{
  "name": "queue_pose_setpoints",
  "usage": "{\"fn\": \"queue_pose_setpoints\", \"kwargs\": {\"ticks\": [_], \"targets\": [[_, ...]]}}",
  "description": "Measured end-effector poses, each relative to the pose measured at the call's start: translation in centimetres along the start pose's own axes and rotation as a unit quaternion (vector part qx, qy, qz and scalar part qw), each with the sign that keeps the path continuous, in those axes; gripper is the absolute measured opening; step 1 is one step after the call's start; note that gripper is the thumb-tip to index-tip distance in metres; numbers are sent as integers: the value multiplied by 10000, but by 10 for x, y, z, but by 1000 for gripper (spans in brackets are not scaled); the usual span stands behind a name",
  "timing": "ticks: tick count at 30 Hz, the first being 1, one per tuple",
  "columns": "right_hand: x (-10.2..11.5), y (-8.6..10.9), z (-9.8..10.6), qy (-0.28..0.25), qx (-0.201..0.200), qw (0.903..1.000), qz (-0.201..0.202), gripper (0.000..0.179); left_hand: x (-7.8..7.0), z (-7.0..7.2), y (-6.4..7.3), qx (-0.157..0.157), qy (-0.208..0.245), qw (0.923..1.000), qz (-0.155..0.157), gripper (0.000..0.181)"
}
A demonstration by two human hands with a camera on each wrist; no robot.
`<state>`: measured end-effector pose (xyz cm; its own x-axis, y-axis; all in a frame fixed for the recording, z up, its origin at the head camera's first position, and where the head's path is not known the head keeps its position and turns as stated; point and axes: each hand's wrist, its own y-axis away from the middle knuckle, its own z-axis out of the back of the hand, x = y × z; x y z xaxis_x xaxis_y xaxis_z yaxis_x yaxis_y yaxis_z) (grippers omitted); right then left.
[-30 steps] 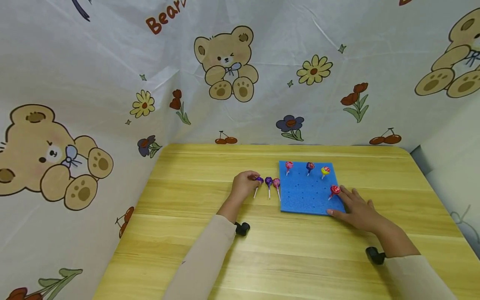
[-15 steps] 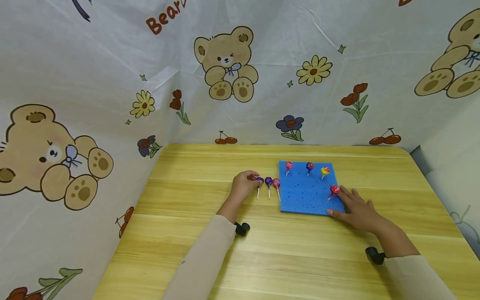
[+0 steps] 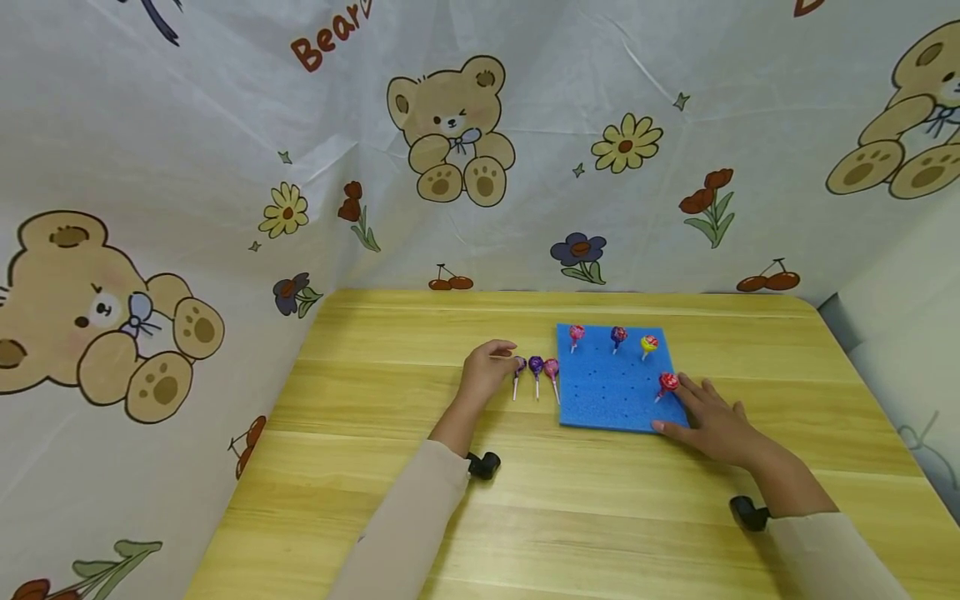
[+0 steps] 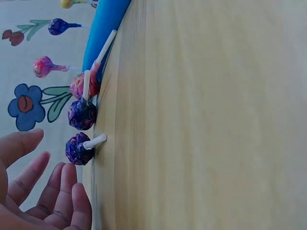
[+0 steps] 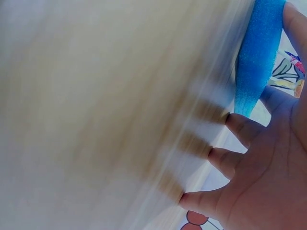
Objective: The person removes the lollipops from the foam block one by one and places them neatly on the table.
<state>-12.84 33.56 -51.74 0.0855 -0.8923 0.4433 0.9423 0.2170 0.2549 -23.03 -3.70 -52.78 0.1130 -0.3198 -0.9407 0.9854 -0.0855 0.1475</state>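
Observation:
My left hand [image 3: 489,367] is beside a purple-wrapped lollipop [image 4: 80,148] lying on the table. In the left wrist view the thumb stands apart from the lollipop, and the other fingertips are close to its head; whether they touch cannot be told. A second purple lollipop [image 3: 536,365] and a pink one [image 3: 552,368] lie alongside it. My right hand [image 3: 716,423] spreads its fingers over the right edge of a blue foam board [image 3: 600,408], fingertips on the table. A red lollipop [image 3: 667,382] stands in the board by those fingers.
Along the board's far side stand a pink lollipop [image 3: 577,333], a dark blue one [image 3: 618,335] and a yellow one [image 3: 649,343]. Small holes dot the board. The wooden table [image 3: 600,517] meets a bear-print cloth [image 3: 510,242] behind.
The lollipop by my left hand has turned, its stick swinging right to line up with its neighbours. The left thumb and fingers have parted from it. My right hand stays put.

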Motion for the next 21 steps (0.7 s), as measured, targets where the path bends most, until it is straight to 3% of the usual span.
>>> {"fn": "queue_pose_setpoints", "kwargs": {"ticks": [11, 21], "targets": [[1, 0, 0, 19, -4, 10000, -11, 97, -7, 2, 14, 15, 485, 9975, -506, 38], [2, 0, 0, -15, -5, 10000, -13, 97, -16, -1, 24, 44, 679, 9954, -667, 34]]}}
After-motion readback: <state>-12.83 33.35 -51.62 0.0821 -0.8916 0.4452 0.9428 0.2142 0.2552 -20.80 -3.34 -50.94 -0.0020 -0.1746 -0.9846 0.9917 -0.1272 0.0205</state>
